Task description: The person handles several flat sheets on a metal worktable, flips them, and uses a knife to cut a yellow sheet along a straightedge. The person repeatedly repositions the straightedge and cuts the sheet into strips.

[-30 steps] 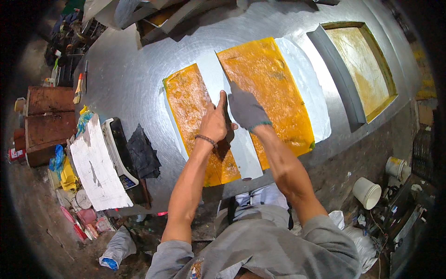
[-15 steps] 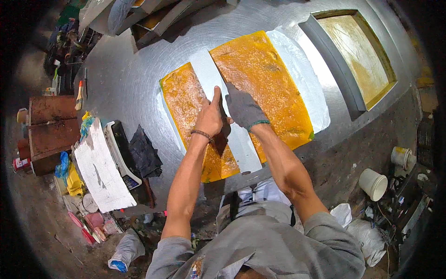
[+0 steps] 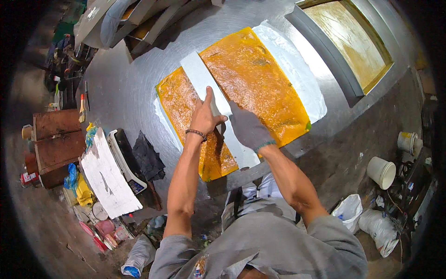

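A pale grey flat strip (image 3: pixel 199 74) lies across an orange, glossy, rough-surfaced sheet (image 3: pixel 253 69). My bare left hand (image 3: pixel 203 115), with a bracelet at the wrist, presses on the strip, index finger stretched along it and thumb spread across it. Along the strip's right edge, my right hand (image 3: pixel 248 125) wears a dark grey glove with a green cuff. Its fingers are closed and point away from me; whatever they hold is hidden beneath the glove. Under the orange sheet, a white sheet (image 3: pixel 297 69) shows at both sides.
The metal table (image 3: pixel 123 88) carries a framed mould (image 3: pixel 346 42) at far right and stacked metal trays (image 3: pixel 155 23) at far left. Left are a dark cloth piece (image 3: pixel 147 156), scale (image 3: pixel 125 160), white board (image 3: pixel 109 174) and paintbrush (image 3: pixel 82 109). White buckets (image 3: pixel 381 172) stand right.
My right hand has slid toward me along the strip's right edge. My left hand stays on the strip, with its thumb now plainly spread over it. The whole view has shifted slightly.
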{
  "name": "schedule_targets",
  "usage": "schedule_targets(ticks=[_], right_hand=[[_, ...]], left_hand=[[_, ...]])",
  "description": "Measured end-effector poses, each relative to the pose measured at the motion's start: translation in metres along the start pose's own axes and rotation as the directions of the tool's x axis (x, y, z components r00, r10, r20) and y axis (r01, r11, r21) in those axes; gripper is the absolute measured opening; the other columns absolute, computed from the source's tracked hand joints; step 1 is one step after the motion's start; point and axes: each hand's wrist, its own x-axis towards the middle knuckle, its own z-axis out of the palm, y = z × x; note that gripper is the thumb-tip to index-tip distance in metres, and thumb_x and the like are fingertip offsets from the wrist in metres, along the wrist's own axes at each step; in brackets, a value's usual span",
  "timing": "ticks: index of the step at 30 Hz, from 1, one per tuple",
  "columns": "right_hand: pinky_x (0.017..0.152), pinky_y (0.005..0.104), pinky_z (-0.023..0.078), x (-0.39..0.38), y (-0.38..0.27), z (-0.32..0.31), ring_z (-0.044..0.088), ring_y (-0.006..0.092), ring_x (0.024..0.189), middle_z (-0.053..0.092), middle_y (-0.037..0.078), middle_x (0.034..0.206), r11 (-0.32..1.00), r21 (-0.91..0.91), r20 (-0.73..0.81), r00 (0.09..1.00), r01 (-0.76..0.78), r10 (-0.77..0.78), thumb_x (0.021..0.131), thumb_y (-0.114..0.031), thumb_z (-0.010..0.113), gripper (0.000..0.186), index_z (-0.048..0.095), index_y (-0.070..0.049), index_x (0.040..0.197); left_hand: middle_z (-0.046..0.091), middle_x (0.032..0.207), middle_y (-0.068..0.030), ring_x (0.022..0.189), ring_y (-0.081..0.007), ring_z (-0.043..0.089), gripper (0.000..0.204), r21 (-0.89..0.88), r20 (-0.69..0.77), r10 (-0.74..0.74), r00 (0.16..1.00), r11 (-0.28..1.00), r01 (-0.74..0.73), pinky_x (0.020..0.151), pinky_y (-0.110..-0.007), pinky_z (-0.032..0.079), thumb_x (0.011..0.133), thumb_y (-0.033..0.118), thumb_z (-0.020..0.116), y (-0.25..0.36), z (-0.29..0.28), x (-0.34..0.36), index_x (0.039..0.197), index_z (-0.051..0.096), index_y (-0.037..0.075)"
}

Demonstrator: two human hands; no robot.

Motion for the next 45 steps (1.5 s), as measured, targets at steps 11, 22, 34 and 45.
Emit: schedule_targets(ticks=[11, 22, 34, 45], right_hand=[[0.081, 0.0586, 0.051, -0.028, 0.005, -0.002, 0.066, 0.0510, 0.091, 0.067, 0.033, 0.097, 0.999, 0.012, 0.038, 0.999, -0.033, 0.033, 0.102, -0.014, 0.050, 0.040, 0.047, 0.001, 0.139], [0.078, 0.0593, 0.050, -0.049, 0.008, -0.008, 0.066, 0.0502, 0.089, 0.067, 0.032, 0.093, 0.998, -0.011, 0.066, 0.996, -0.064, 0.064, 0.102, -0.018, 0.050, 0.041, 0.046, 0.000, 0.139], [0.078, 0.0584, 0.050, -0.089, 0.027, 0.001, 0.065, 0.0490, 0.088, 0.066, 0.031, 0.091, 1.000, 0.019, -0.014, 1.000, -0.008, 0.008, 0.101, -0.013, 0.052, 0.042, 0.045, 0.000, 0.140], [0.083, 0.0575, 0.048, -0.121, 0.034, 0.000, 0.064, 0.0480, 0.096, 0.066, 0.031, 0.099, 0.997, 0.081, -0.037, 0.999, -0.004, 0.007, 0.099, -0.010, 0.051, 0.048, 0.042, -0.002, 0.146]], left_hand=[[0.047, 0.134, -0.0451, 0.123, -0.0554, 0.055, 0.123, 0.044, 0.054, -0.034, 0.998, 0.999, 0.031, 0.105, -0.050, 0.048, 0.066, 0.026, 0.095, 0.003, -0.004, 0.003, 0.162, 0.021, 0.009], [0.055, 0.126, -0.0429, 0.120, -0.0521, 0.058, 0.121, 0.087, 0.065, -0.035, 0.997, 0.996, 0.029, 0.104, -0.049, 0.048, 0.067, 0.026, 0.094, 0.009, -0.006, 0.005, 0.162, 0.022, 0.004], [0.055, 0.131, -0.0414, 0.122, -0.0505, 0.058, 0.121, 0.103, 0.069, -0.026, 0.997, 0.994, 0.019, 0.106, -0.048, 0.048, 0.067, 0.027, 0.094, 0.005, -0.003, 0.011, 0.161, 0.023, 0.004], [0.055, 0.135, -0.0395, 0.127, -0.0455, 0.057, 0.117, 0.105, 0.113, -0.080, 0.990, 0.992, 0.069, 0.107, -0.045, 0.047, 0.069, 0.024, 0.093, 0.016, -0.010, 0.011, 0.160, 0.024, 0.000]])
